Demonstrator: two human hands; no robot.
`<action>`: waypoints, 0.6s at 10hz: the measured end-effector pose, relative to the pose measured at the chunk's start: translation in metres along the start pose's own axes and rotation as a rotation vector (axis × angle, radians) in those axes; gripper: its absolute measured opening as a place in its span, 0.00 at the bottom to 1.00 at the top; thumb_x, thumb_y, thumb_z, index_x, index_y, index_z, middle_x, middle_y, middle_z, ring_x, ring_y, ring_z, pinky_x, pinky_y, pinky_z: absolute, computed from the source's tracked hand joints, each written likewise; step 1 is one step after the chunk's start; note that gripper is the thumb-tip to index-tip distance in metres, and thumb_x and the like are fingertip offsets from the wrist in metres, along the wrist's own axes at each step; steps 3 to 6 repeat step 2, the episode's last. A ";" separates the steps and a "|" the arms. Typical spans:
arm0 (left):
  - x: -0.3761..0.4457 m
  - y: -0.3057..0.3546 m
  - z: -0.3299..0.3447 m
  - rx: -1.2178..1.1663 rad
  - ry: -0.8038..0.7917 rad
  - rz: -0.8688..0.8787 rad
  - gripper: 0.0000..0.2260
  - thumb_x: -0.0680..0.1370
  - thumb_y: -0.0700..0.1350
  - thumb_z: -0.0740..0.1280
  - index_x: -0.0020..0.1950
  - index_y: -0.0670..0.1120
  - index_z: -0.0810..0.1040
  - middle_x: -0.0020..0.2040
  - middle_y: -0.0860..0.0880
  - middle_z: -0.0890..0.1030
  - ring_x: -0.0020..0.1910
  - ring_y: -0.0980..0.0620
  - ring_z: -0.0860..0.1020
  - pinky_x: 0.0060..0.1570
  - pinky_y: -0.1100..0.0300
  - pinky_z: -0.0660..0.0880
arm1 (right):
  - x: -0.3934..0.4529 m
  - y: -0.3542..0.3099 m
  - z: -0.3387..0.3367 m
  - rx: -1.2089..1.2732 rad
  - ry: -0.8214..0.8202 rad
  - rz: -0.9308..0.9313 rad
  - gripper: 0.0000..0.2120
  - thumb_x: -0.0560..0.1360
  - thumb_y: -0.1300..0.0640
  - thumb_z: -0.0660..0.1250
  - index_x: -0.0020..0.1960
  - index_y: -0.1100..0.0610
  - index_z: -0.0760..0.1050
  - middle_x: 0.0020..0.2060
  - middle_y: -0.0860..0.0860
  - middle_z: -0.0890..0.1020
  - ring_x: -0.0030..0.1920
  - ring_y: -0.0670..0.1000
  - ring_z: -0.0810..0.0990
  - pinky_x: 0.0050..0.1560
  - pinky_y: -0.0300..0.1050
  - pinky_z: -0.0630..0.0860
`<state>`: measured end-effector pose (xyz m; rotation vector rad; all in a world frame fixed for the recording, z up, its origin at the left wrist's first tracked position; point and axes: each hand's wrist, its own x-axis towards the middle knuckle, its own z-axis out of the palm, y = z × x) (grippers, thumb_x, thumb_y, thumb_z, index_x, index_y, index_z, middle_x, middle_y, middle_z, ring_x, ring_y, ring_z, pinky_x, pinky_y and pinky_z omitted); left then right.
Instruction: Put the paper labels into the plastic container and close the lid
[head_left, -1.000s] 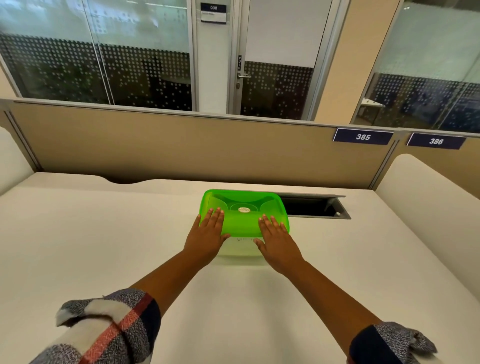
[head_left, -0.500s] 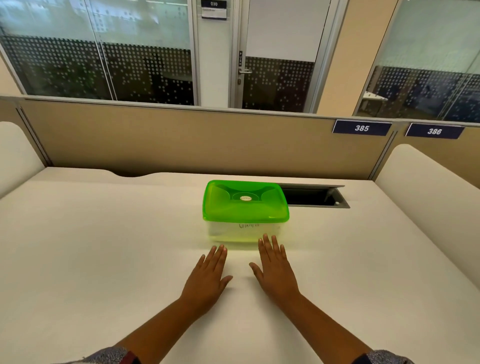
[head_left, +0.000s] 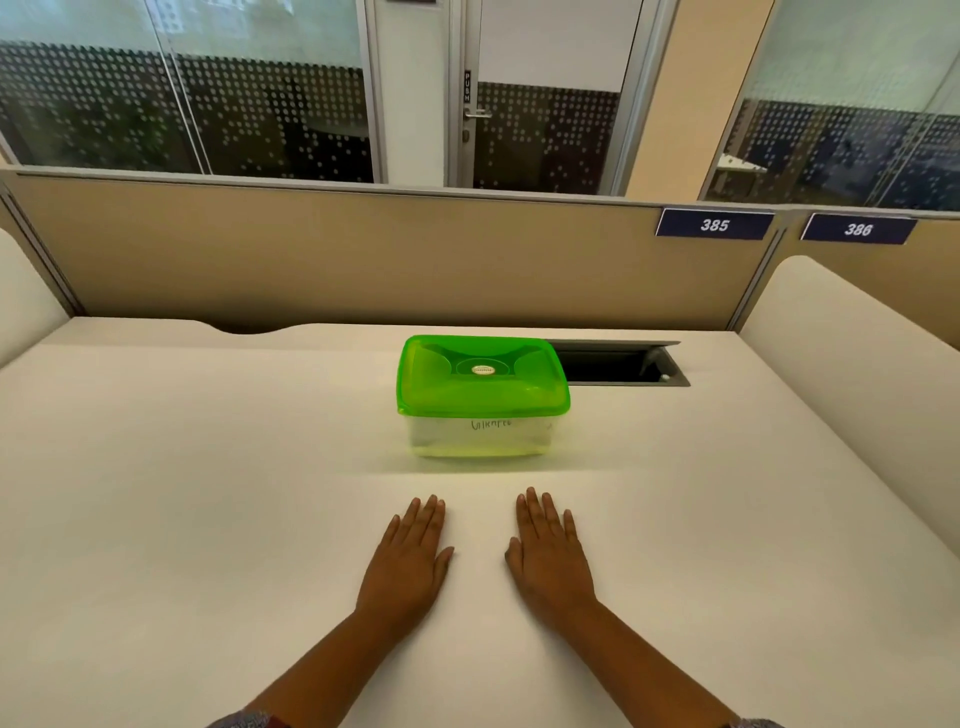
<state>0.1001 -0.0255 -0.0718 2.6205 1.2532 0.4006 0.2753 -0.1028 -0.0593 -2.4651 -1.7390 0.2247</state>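
A clear plastic container (head_left: 480, 439) stands on the white desk, a little beyond my hands. Its green lid (head_left: 482, 376) sits flat on top, covering the rim all round. A paper label with handwriting shows through the container's front wall (head_left: 491, 424); the rest of the contents are too faint to make out. My left hand (head_left: 408, 558) lies palm down on the desk, fingers straight, holding nothing. My right hand (head_left: 551, 556) lies flat beside it in the same way. Both hands are clear of the container, nearer to me.
The white desk (head_left: 208, 493) stretches wide on both sides. An open cable slot (head_left: 618, 364) is cut into it just right of the container. A beige partition (head_left: 363, 254) with number plates 385 and 386 closes the far edge. Padded dividers stand left and right.
Both hands left the green lid, where they were pressing a second ago, and drew back toward me. They now rest flat on the desk. The container has not moved.
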 end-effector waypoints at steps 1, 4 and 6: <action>0.001 -0.003 0.004 -0.037 -0.035 -0.035 0.27 0.80 0.54 0.51 0.76 0.45 0.49 0.78 0.49 0.50 0.77 0.49 0.48 0.71 0.64 0.38 | 0.001 0.001 0.001 0.024 0.018 0.004 0.28 0.80 0.52 0.46 0.77 0.57 0.41 0.78 0.53 0.43 0.77 0.52 0.41 0.76 0.49 0.37; 0.002 -0.005 0.004 -0.023 -0.009 -0.019 0.28 0.80 0.55 0.48 0.76 0.44 0.46 0.78 0.47 0.46 0.77 0.47 0.45 0.68 0.69 0.30 | 0.000 0.003 -0.002 0.015 0.189 -0.062 0.31 0.78 0.54 0.53 0.76 0.60 0.46 0.77 0.56 0.48 0.77 0.55 0.47 0.75 0.42 0.34; 0.002 -0.005 0.004 -0.023 -0.009 -0.019 0.28 0.80 0.55 0.48 0.76 0.44 0.46 0.78 0.47 0.46 0.77 0.47 0.45 0.68 0.69 0.30 | 0.000 0.003 -0.002 0.015 0.189 -0.062 0.31 0.78 0.54 0.53 0.76 0.60 0.46 0.77 0.56 0.48 0.77 0.55 0.47 0.75 0.42 0.34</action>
